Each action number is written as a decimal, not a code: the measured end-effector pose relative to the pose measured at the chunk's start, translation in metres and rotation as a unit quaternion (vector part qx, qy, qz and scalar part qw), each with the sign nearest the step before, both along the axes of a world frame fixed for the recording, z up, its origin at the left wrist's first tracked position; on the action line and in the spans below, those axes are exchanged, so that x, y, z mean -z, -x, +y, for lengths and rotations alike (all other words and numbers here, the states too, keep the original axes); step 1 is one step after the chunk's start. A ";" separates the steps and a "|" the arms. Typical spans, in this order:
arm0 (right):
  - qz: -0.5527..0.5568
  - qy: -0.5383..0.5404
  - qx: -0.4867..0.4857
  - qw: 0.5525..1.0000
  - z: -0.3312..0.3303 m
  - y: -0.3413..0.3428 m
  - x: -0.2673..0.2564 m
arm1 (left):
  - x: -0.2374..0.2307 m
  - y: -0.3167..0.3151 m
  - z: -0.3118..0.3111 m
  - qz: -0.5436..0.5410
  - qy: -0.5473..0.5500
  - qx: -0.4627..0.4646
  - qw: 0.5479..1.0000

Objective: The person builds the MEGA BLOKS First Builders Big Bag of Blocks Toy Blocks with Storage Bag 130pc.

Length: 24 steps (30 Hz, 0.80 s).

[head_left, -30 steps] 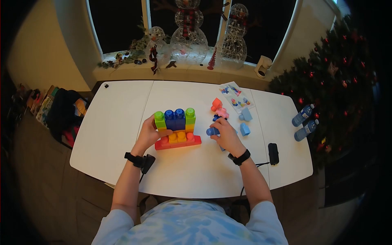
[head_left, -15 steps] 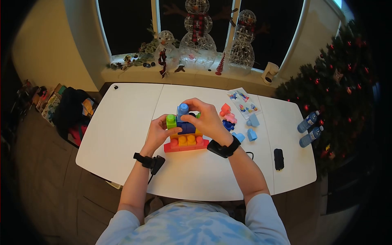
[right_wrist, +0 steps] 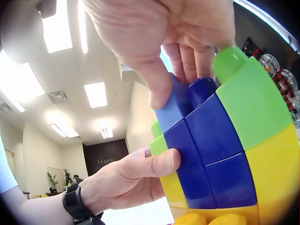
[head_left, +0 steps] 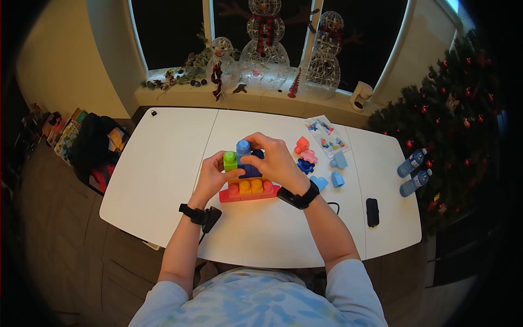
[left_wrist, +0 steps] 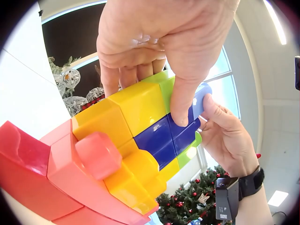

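Note:
A stacked wall of toy building blocks stands on the table, with a red base, yellow blocks, dark blue blocks in the middle and green blocks at both sides. My left hand grips the wall's left side, thumb across the front on the dark blue, fingers behind. With thumb and fingers my right hand pinches a light blue block, which sits on top of the dark blue block beside the left green one. A dark blue stud shows right next to it in the right wrist view.
Right of the wall lie loose blocks: a coral block, a pink piece, a dark blue piece and several light blue ones. Behind them is a picture sheet. Two water bottles and a black device are further right.
My right hand has carried the light blue block from the right over to the top of the wall. My left hand has stayed on the wall's left side, its thumb on the front.

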State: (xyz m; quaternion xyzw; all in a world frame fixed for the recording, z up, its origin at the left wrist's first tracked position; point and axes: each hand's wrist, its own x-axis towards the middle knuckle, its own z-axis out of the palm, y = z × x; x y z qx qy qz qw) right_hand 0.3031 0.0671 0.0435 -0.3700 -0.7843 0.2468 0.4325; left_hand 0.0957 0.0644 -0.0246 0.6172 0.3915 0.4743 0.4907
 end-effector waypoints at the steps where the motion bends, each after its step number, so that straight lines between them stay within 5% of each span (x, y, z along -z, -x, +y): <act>1: 0.000 -0.001 0.000 1.000 0.001 0.000 0.001 | 0.000 0.000 0.000 -0.004 0.001 -0.002 1.000; 10: 0.086 -0.067 0.122 0.986 -0.016 -0.051 -0.004 | 0.004 0.002 0.005 0.018 -0.012 -0.003 1.000; 12: 0.022 0.049 0.243 0.969 -0.021 -0.079 0.009 | 0.003 0.001 0.005 0.022 -0.019 0.005 1.000; 16: -0.166 0.014 0.257 0.952 -0.043 -0.106 0.065 | -0.008 -0.004 0.001 0.006 -0.042 -0.009 0.999; 18: -0.314 0.062 0.293 0.901 -0.057 -0.107 0.079 | -0.011 -0.004 0.001 -0.005 -0.043 -0.007 0.999; 24: -0.427 0.034 0.338 0.838 -0.077 -0.106 0.111 | -0.014 -0.004 0.004 -0.008 -0.046 -0.011 0.999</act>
